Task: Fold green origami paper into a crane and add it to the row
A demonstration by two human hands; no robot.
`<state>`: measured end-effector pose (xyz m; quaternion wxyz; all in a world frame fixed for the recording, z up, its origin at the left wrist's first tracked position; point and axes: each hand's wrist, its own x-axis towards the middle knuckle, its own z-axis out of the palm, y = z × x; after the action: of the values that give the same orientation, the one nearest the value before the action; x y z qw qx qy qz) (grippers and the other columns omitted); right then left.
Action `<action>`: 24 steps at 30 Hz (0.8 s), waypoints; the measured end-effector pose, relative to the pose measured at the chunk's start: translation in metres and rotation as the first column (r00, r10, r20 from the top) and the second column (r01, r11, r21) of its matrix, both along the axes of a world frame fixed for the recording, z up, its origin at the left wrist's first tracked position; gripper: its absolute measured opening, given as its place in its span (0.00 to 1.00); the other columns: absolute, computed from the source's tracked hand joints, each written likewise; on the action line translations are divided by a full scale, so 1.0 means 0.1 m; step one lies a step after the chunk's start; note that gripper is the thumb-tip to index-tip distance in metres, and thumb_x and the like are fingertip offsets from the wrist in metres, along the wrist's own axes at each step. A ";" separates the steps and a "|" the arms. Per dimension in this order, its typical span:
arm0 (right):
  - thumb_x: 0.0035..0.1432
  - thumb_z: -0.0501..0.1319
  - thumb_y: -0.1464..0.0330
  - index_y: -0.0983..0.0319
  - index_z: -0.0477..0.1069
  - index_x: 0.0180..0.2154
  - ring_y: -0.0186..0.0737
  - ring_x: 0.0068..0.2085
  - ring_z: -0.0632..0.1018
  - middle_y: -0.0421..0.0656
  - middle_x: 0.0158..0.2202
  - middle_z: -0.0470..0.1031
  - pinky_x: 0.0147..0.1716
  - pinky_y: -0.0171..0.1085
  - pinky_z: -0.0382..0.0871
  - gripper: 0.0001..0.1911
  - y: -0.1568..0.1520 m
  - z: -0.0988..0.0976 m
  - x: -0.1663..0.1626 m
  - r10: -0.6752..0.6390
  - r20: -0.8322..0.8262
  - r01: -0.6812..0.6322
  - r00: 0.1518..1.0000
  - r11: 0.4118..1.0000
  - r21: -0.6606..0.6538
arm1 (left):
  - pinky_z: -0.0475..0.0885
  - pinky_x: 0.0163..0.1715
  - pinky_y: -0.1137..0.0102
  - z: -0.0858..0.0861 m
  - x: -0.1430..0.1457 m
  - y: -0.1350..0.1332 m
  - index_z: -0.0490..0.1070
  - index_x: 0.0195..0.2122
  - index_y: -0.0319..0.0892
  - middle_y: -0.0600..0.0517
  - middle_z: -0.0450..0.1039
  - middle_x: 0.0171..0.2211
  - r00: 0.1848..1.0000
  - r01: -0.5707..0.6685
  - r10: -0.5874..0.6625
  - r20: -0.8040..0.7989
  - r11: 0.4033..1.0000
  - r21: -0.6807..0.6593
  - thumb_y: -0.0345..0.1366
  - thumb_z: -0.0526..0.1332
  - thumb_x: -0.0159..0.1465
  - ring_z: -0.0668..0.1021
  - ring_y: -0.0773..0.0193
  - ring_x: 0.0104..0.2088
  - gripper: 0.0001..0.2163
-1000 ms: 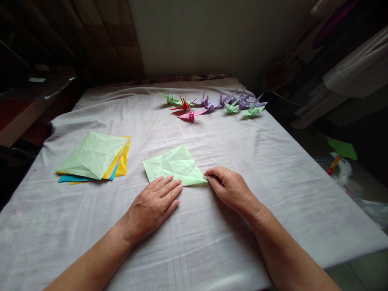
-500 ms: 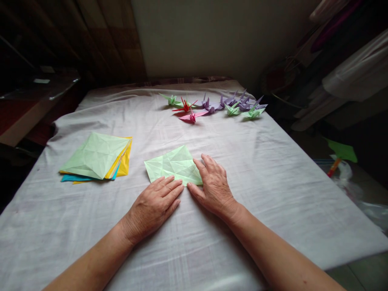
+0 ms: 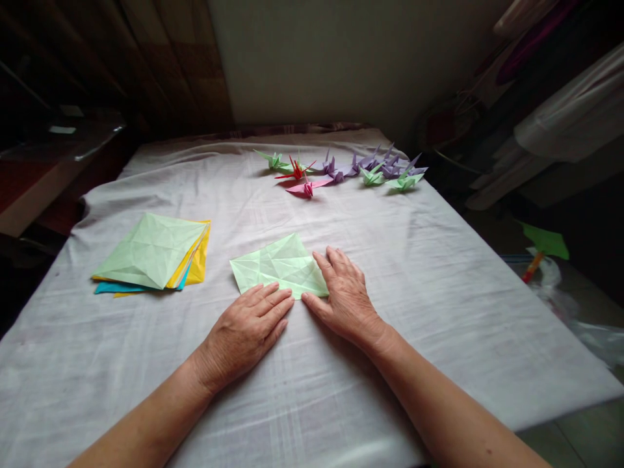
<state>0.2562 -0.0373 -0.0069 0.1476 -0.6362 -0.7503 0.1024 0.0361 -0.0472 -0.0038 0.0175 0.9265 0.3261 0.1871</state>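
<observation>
A pale green sheet of origami paper (image 3: 280, 260), marked with many creases and folded over along its near side, lies on the cloth in front of me. My left hand (image 3: 251, 325) rests flat on its near edge, fingers stretched out and holding nothing. Across from it, my right hand (image 3: 344, 292) lies on the paper's right end, its fingers spread and the thumb by the near edge. The fingertips cover part of the near fold and the right corner.
A stack of creased paper squares (image 3: 151, 250), green on top with yellow and blue beneath, lies to the left. Several folded paper cranes (image 3: 336, 170) in green, red, pink and purple stand at the back. The cloth-covered table (image 3: 463, 312) ends at the right, beside hanging clothes (image 3: 570, 110).
My right hand has slid very slightly rightward along the paper. The left hand stays in place, and the whole view has shifted a little.
</observation>
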 end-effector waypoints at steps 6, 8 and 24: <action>0.56 0.64 0.57 0.59 0.56 0.66 0.61 0.69 0.54 0.56 0.69 0.53 0.62 0.57 0.52 0.40 0.04 0.04 0.25 -0.067 0.047 0.070 0.997 0.995 -0.071 | 0.69 0.60 0.55 -0.03 -0.02 0.00 0.72 0.56 0.42 0.47 0.75 0.56 1.000 -0.002 0.003 0.014 1.000 -0.024 0.34 0.54 0.70 0.73 0.54 0.59 0.16; 0.55 0.65 0.56 0.59 0.56 0.66 0.61 0.69 0.53 0.56 0.69 0.53 0.62 0.57 0.52 0.41 0.05 0.04 0.30 -0.078 0.059 0.083 0.995 0.992 -0.094 | 0.69 0.60 0.56 -0.04 -0.03 0.00 0.72 0.57 0.42 0.47 0.74 0.56 1.000 0.000 0.000 0.015 1.000 -0.027 0.34 0.54 0.70 0.73 0.55 0.59 0.16; 0.55 0.65 0.53 0.58 0.60 0.65 0.60 0.70 0.51 0.56 0.70 0.50 0.64 0.56 0.49 0.39 0.08 0.14 0.30 -0.077 0.046 0.084 0.996 0.979 -0.186 | 0.75 0.53 0.55 0.01 -0.45 0.03 0.77 0.51 0.43 0.49 0.79 0.49 0.998 -0.061 0.061 -0.001 0.996 0.063 0.37 0.54 0.70 0.80 0.53 0.51 0.15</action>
<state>0.2864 -0.0293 0.0068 0.0763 -0.6791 -0.7136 0.1543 -0.0091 -0.0446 -0.0029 -0.0180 0.9165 0.3481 0.1963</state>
